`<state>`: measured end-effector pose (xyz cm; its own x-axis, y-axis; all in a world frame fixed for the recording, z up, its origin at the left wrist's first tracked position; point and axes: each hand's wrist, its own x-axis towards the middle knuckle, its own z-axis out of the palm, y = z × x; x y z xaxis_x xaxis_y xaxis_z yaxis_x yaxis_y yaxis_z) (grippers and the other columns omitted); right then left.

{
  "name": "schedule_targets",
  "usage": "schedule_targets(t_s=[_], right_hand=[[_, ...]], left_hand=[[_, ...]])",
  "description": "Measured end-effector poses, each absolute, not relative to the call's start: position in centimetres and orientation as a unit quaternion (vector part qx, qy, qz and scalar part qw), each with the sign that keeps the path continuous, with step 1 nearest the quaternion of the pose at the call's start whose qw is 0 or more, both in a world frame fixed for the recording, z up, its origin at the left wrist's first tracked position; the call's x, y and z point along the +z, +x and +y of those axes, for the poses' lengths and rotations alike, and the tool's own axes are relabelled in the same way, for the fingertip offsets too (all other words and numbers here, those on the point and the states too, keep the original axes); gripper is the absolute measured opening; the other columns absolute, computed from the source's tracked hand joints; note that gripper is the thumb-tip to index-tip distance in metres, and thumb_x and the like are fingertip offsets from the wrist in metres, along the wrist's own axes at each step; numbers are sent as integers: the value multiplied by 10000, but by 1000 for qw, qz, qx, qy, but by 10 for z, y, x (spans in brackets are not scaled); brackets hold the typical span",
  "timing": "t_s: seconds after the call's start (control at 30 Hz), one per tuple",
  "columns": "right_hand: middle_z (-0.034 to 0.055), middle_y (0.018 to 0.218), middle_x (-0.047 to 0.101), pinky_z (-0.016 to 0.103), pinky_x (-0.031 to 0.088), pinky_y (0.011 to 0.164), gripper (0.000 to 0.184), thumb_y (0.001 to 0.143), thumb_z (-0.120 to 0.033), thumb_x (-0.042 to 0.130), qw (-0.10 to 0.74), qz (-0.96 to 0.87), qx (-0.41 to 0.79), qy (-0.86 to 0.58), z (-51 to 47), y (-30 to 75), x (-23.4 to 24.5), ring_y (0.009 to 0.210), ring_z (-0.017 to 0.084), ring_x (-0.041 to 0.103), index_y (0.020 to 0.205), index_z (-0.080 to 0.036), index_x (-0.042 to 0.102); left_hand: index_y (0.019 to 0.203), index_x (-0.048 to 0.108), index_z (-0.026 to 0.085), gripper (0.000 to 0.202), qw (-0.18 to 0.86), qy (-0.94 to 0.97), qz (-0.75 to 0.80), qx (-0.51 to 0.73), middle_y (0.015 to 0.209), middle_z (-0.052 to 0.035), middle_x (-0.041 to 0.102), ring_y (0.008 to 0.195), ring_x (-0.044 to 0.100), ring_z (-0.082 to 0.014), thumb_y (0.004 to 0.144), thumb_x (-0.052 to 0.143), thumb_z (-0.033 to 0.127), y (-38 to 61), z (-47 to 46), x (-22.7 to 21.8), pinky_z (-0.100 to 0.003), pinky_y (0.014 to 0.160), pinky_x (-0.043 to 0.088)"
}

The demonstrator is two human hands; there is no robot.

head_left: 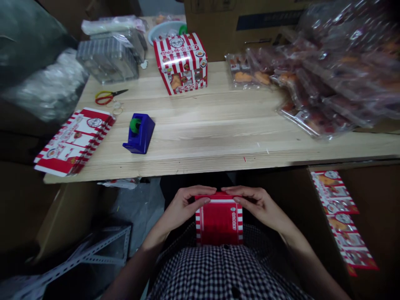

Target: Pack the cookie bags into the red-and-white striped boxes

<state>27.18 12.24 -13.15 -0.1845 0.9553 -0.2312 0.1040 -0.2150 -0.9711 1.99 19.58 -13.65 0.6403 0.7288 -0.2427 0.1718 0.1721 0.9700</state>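
I hold a red and white striped carton (pixel 219 223) against my lap, below the table's front edge. My left hand (pixel 184 204) grips its top left corner, fingers curled over the upper flap. My right hand (pixel 254 204) grips the top right corner the same way, thumb on the front face. Both sets of fingertips meet at the middle of the top edge. A finished striped carton (pixel 181 62) stands upright on the wooden table (pixel 218 137) at the back centre.
A stack of flat striped carton blanks (pixel 73 141) lies at the table's left end. Beside it sit a blue tape dispenser (pixel 139 133) and scissors (pixel 108 96). Bagged toy packs (pixel 315 83) pile up at the right. Clear plastic trays (pixel 109 58) stand at the back left. Printed sheets (pixel 342 216) lie lower right.
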Motion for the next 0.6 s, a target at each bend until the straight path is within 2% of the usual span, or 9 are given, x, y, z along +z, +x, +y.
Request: schedule_targets(t_s=[0.1, 0.2, 0.27, 0.37, 0.43, 0.5, 0.6], right_hand=[[67, 1235, 698, 413, 511, 1002, 209, 942, -363, 614, 389, -474, 590, -525, 125, 270, -134, 1145, 226, 655, 1084, -263, 729], [57, 1275, 679, 386, 513, 984, 221, 911, -377, 657, 406, -443, 600, -527, 129, 256, -136, 1161, 223, 642, 1096, -275, 722], [55, 1228, 708, 374, 522, 967, 245, 899, -392, 671, 394, -424, 624, -525, 131, 246, -138, 1120, 222, 665, 1108, -279, 731], [67, 1135, 751, 337, 569, 857, 294, 901, -424, 663, 363, -389, 666, -523, 131, 241, -144, 958, 211, 723, 1142, -272, 734], [77, 1140, 752, 312, 583, 819, 305, 882, -438, 683, 363, -373, 662, -539, 132, 245, -151, 936, 217, 732, 1126, -265, 745], [88, 1143, 751, 294, 587, 831, 305, 833, -440, 737, 382, -358, 636, -567, 134, 253, -158, 1009, 245, 722, 1070, -250, 770], [101, 1134, 752, 321, 612, 808, 355, 789, -444, 776, 399, -309, 648, -570, 139, 260, -164, 1013, 289, 728, 1090, -254, 766]], left_hand=[[1167, 716, 233, 305, 709, 531, 406, 224, 1208, -74, 720, 1075, 681, -220, 871, 690, 301, 20, 191, -138, -370, 953, 526], [1142, 727, 214, 302, 706, 513, 427, 237, 1150, -77, 743, 1031, 694, -218, 858, 701, 312, 18, 188, -138, -357, 925, 534], [1115, 738, 203, 281, 700, 518, 429, 241, 1127, -80, 750, 1029, 694, -219, 859, 697, 312, 15, 185, -138, -353, 925, 532], [1125, 730, 194, 285, 709, 521, 414, 234, 1124, -92, 750, 1000, 704, -221, 902, 639, 345, 10, 182, -143, -363, 905, 542], [1164, 705, 195, 315, 680, 544, 420, 255, 1147, -99, 739, 1026, 698, -226, 922, 604, 371, 0, 188, -148, -380, 929, 535], [1228, 654, 211, 365, 556, 588, 486, 331, 1215, -101, 702, 1115, 658, -237, 907, 625, 382, -19, 206, -150, -402, 995, 500], [1295, 563, 215, 538, 208, 607, 632, 435, 1363, -127, 580, 1297, 511, -277, 816, 732, 395, -60, 252, -150, -458, 1107, 386]])
